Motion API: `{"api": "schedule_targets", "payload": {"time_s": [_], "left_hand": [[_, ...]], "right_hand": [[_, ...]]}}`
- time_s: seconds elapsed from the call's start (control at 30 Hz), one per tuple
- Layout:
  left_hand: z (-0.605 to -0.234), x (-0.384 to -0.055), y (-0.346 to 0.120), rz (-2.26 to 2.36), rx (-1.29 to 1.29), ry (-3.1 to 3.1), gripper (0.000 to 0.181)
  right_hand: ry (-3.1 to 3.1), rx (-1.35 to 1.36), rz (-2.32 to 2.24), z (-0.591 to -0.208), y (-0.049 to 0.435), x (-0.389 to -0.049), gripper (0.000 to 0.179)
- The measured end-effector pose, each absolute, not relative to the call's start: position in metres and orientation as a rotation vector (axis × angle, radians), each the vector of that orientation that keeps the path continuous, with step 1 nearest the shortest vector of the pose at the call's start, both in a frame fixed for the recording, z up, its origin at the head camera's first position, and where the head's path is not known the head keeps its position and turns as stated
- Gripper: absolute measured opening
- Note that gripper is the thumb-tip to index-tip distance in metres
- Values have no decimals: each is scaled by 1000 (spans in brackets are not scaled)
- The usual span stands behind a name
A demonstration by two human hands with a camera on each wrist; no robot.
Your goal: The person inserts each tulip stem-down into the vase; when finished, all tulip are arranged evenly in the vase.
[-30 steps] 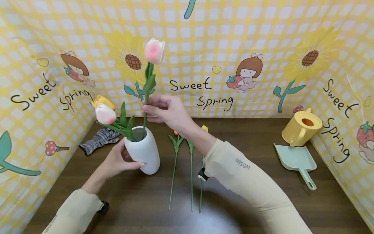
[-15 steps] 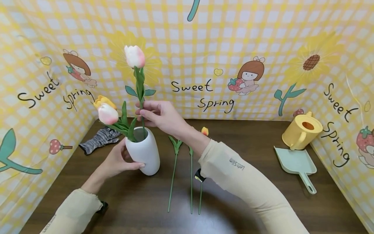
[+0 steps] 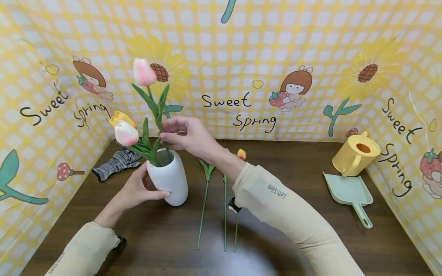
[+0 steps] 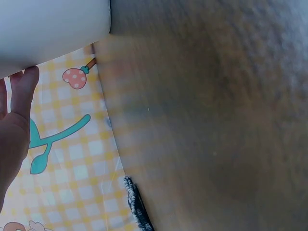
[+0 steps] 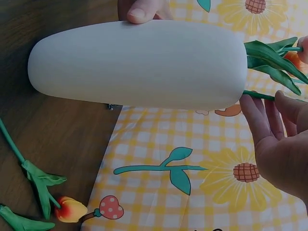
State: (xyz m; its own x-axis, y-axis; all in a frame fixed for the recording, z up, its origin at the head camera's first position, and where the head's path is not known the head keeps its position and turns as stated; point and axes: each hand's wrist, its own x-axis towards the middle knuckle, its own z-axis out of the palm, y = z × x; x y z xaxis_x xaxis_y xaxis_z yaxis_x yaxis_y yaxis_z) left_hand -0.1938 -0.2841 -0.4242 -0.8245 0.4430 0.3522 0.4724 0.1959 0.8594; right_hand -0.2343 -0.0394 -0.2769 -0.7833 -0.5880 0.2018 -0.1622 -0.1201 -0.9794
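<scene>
A white vase (image 3: 169,179) stands on the brown table (image 3: 283,245), and my left hand (image 3: 138,188) grips its side. In it lean a yellow tulip (image 3: 121,119) and a pink tulip (image 3: 126,134). My right hand (image 3: 186,135) pinches the stem of a taller pink tulip (image 3: 144,72) just above the vase mouth; the stem's lower end is inside the vase. The right wrist view shows the vase (image 5: 139,62), a left-hand fingertip (image 5: 142,10) on it and my right hand's fingers (image 5: 269,125) at the stem. The left wrist view shows the vase (image 4: 48,29) and my left hand (image 4: 14,125).
Three more tulips (image 3: 224,199) lie on the table right of the vase. A grey striped cloth (image 3: 115,164) sits at the back left. A yellow watering can (image 3: 355,153) and a pale green scoop (image 3: 350,191) are at the right. Yellow checked backdrop walls (image 3: 221,57) enclose the table.
The tall pink tulip has tilted leftward and sunk lower into the vase, with my right hand following it down. My left hand has stayed on the vase.
</scene>
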Motion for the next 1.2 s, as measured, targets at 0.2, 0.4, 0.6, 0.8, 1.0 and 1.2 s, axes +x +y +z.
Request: {"api": "schedule_targets", "payload": {"time_s": [0.2,0.4,0.6,0.8,1.0,1.2], "left_hand": [[-423,-193,-284,-1751,-912,-2412,97],[-422,-193,-284,-1774,-884,-2433,97],[-423,-192,-284,-1784,-880,-2437,97],[-423,-191,-282,-1784,-878,-2420,95],[-424,-191,-282,-1792,-876,-2420,96],[-423,-191,-283,-1801,-874,-2418,95]], "right_hand": [[1901,-846,-1951,-279,-43,-235,29],[1907,-883,-1943,-281,-45,-235,24],[1899,-867,-1965,-284,-46,-236,25],[1864,-805,-2005,-284,-44,-237,27],[1857,-764,-2035,-277,-26,-234,31],[1824,-815,-2110,-272,13,-221,36]]}}
